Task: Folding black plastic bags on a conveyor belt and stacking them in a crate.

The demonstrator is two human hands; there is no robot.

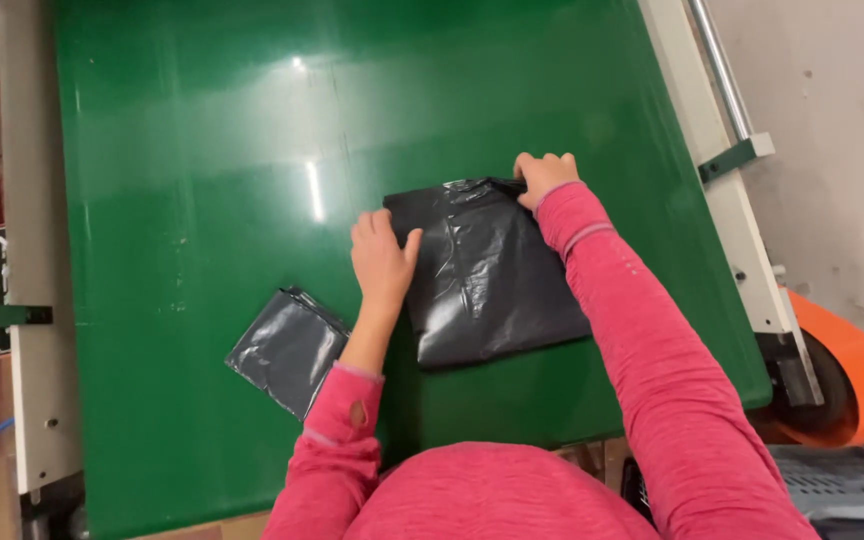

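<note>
A folded black plastic bag (487, 275) lies flat on the green conveyor belt (202, 150), near the middle. My left hand (382, 258) rests on the bag's left edge, fingers together, thumb spread onto the plastic. My right hand (544, 176) is curled over the bag's far right corner and pinches the plastic there. A second, smaller folded black bag (289, 350) sits on the belt to the left of my left forearm, touched by neither hand. Both arms wear pink sleeves.
Beige metal side rails run along the belt, on the left (32, 300) and on the right (722, 180), each with a steel rod. An orange roller guard (852, 370) sits at the right. A grey crate (842, 490) is at lower right.
</note>
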